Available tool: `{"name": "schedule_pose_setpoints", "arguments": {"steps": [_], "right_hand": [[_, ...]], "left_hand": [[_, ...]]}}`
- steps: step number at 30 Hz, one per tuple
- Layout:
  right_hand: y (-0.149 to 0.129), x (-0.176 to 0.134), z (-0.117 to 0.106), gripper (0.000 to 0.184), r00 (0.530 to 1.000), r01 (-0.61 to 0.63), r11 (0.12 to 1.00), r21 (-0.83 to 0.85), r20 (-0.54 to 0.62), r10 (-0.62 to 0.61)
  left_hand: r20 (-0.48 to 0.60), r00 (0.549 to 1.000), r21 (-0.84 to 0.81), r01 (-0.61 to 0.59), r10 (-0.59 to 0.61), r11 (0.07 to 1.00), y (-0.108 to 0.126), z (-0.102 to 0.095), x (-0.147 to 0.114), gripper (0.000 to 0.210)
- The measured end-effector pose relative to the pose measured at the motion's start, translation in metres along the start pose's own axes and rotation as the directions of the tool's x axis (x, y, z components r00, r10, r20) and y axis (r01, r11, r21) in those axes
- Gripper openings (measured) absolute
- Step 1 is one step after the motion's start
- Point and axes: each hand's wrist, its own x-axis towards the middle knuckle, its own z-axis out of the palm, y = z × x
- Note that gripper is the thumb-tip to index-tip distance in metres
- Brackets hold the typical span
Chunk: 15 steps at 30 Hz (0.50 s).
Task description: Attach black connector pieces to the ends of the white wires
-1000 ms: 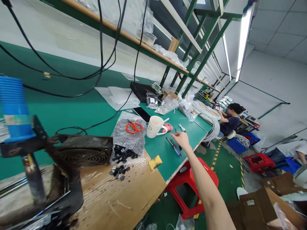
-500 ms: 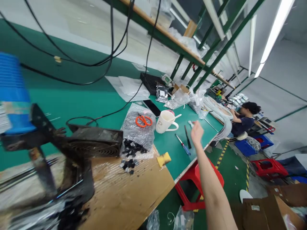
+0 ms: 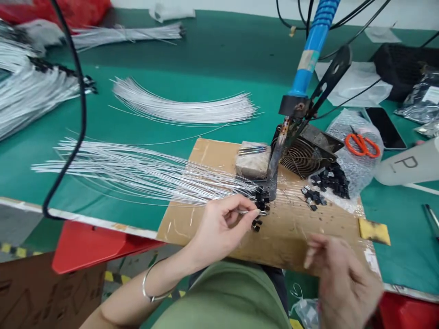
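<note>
My left hand is closed in a pinch at the right end of the spread bundle of thin white wires. Between thumb and forefinger is a thin wire with a small shiny tip. Just beyond the fingertips, small black connectors sit on the wire ends. My right hand hovers over the front right of the cardboard sheet, smeared by motion. Its fingers look partly curled, and whether they hold anything is unclear. Above the bundle's end, a blue-handled soldering iron stands in a dark stand.
A small fan sits behind loose black connectors. Orange scissors lie on bubble wrap beside a phone and a white mug. A yellow sponge is at right. Another wire bundle lies behind; a black cable hangs at left.
The view has swung left from the table's right side to the cardboard. My right hand has come back from beyond the mug. My left hand, out of view before, now shows at the wires.
</note>
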Motion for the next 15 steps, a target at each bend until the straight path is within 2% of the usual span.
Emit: {"name": "schedule_pose_setpoints", "arguments": {"steps": [1,3,6,9,15], "right_hand": [[-0.006,-0.002,0.018,0.016,1.0,-0.013,0.998,0.064,-0.006,0.013],[-0.017,-0.001,0.048,0.012,0.998,-0.034,0.983,0.181,0.056,0.025],[-0.027,0.004,0.074,0.011,0.981,-0.14,0.936,0.322,0.176,0.087],[-0.03,0.007,0.083,0.011,0.958,-0.215,0.897,0.387,0.263,0.116],[-0.031,0.006,0.086,0.01,0.946,-0.252,0.869,0.426,0.299,0.127]], "left_hand": [[-0.009,1.0,-0.017,0.011,-0.012,1.0,0.002,0.0,-0.002,0.018],[-0.031,0.999,-0.038,0.031,-0.033,0.999,0.003,-0.001,-0.003,0.018],[-0.049,0.997,-0.052,0.064,-0.067,0.997,0.005,-0.003,-0.002,0.017],[-0.057,0.995,-0.06,0.08,-0.084,0.995,0.005,-0.004,-0.001,0.016],[-0.067,0.995,-0.056,0.065,-0.068,0.996,0.0,-0.002,-0.002,0.015]]}}
